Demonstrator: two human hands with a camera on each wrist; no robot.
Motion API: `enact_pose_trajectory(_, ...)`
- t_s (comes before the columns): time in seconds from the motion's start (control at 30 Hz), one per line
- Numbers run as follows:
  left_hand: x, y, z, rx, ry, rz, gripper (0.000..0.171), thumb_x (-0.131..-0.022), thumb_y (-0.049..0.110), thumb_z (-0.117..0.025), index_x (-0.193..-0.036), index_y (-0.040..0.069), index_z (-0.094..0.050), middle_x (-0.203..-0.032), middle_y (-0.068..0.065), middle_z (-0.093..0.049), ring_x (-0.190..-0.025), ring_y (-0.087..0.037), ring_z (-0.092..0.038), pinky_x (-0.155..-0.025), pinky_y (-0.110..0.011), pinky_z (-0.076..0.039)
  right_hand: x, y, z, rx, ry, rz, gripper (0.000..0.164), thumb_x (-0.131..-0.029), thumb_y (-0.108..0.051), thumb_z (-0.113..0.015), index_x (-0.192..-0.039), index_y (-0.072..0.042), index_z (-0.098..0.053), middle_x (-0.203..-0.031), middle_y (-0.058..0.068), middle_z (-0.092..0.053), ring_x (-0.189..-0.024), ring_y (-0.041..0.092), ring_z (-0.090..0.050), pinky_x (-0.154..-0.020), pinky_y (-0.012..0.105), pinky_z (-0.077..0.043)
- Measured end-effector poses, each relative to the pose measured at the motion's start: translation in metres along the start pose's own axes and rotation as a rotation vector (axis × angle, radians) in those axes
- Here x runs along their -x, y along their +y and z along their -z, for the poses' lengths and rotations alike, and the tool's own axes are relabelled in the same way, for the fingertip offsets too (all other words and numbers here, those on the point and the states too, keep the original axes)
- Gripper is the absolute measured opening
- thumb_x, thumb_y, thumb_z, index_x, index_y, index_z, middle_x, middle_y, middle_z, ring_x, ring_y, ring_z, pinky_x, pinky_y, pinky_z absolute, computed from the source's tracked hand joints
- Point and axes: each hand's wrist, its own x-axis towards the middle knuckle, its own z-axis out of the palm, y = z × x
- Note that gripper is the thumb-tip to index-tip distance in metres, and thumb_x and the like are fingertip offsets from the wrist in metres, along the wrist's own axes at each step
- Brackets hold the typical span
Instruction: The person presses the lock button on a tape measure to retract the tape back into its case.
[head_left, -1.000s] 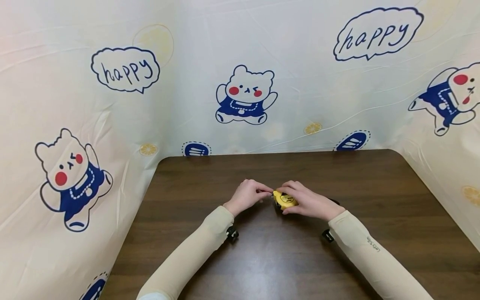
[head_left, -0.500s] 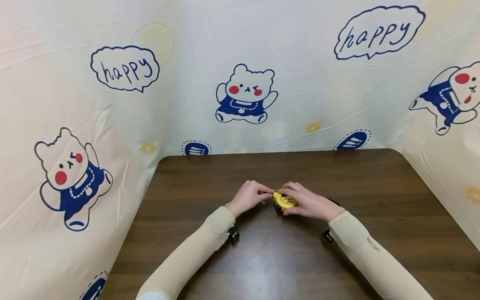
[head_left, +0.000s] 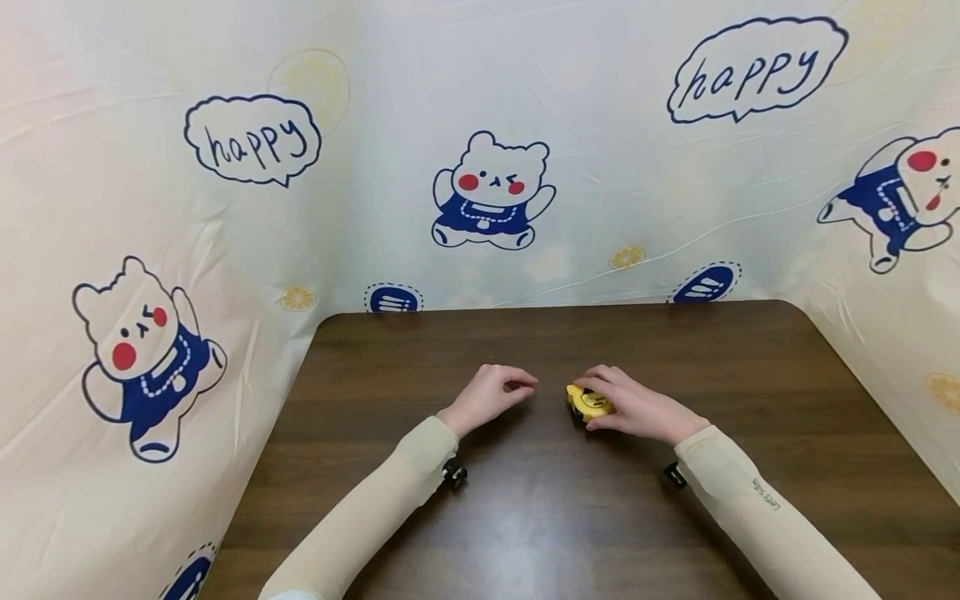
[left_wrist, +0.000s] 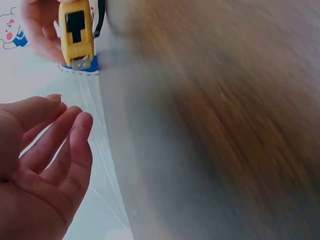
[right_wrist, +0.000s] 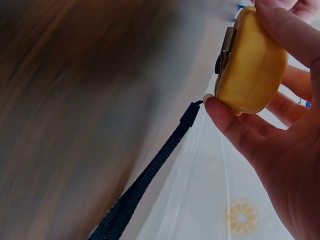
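A yellow tape measure [head_left: 590,402] with a black front patch is gripped in my right hand [head_left: 637,409], thumb on one side and fingers on the other. Its metal end hook [left_wrist: 81,63] sits at the mouth of the case in the left wrist view. From the case hangs a dark wrist strap [right_wrist: 150,175], seen in the right wrist view. My left hand [head_left: 491,396] is a short gap to the left of the tape measure. Its fingers are loosely bent, thumb near the fingertips, and nothing lies between them.
Both hands are over a brown wood-grain table [head_left: 510,533] with rounded far corners. A pale curtain [head_left: 600,108] printed with bears and "happy" bubbles surrounds it at the back and sides. Small dark devices [head_left: 454,473] are strapped to the wrists.
Earlier the left fingertips were at the tape measure's mouth. Now the left hand has drawn slightly left, while the right hand has moved right with the tape measure, leaving a gap.
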Motion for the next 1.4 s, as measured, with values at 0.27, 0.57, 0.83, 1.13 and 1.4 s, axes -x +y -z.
enact_pose_trajectory(0.27, 0.02, -0.012, 0.015, -0.013, 0.033, 0.026, 0.025, -0.101, 0.015, -0.07, -0.122, 0.004, -0.076, -0.117, -0.006, -0.077, -0.105, -0.02, -0.071, -0.095, -0.041, -0.058, 0.015, 0.025, 0.006, 0.035, 0.029, -0.04, 0.06, -0.091, -0.025, -0.083, -0.142, -0.004, -0.059, -0.135, 0.012, -0.056, -0.12, 0.027, -0.054, -0.101, 0.05, -0.051)
enact_pose_trajectory(0.57, 0.044, -0.033, 0.035, -0.025, 0.095, 0.12, 0.025, -0.1, 0.017, -0.072, -0.123, 0.008, -0.077, -0.118, -0.004, -0.076, -0.105, -0.019, -0.071, -0.095, -0.042, -0.058, 0.031, 0.049, 0.017, 0.081, 0.076, -0.098, 0.057, -0.09, -0.022, -0.084, -0.138, 0.001, -0.061, -0.131, 0.018, -0.057, -0.116, 0.033, -0.055, -0.099, 0.055, -0.05)
enact_pose_trajectory(0.83, 0.059, -0.044, 0.05, -0.024, 0.123, 0.169, 0.025, -0.1, 0.02, -0.072, -0.122, 0.009, -0.077, -0.117, -0.003, -0.077, -0.104, -0.019, -0.071, -0.093, -0.041, -0.059, 0.042, 0.072, 0.022, 0.101, 0.104, -0.174, 0.061, -0.091, -0.02, -0.083, -0.139, 0.008, -0.057, -0.128, 0.024, -0.057, -0.114, 0.038, -0.055, -0.098, 0.058, -0.049)
enact_pose_trajectory(1.13, 0.07, -0.053, 0.065, -0.012, 0.159, 0.204, 0.027, -0.101, 0.02, -0.072, -0.124, 0.007, -0.077, -0.12, -0.006, -0.076, -0.107, -0.023, -0.07, -0.094, -0.044, -0.058, 0.047, 0.087, 0.029, 0.1, 0.108, -0.246, 0.065, -0.091, -0.022, -0.083, -0.139, 0.011, -0.054, -0.127, 0.029, -0.053, -0.112, 0.042, -0.055, -0.097, 0.061, -0.048)
enact_pose_trajectory(1.4, 0.078, -0.058, 0.071, 0.005, 0.163, 0.241, 0.029, -0.1, 0.022, -0.072, -0.125, 0.007, -0.076, -0.12, -0.006, -0.076, -0.107, -0.024, -0.069, -0.095, -0.045, -0.058, 0.049, 0.089, 0.028, 0.115, 0.12, -0.299, 0.067, -0.091, -0.025, -0.083, -0.138, 0.013, -0.054, -0.124, 0.03, -0.052, -0.108, 0.042, -0.054, -0.095, 0.061, -0.049)
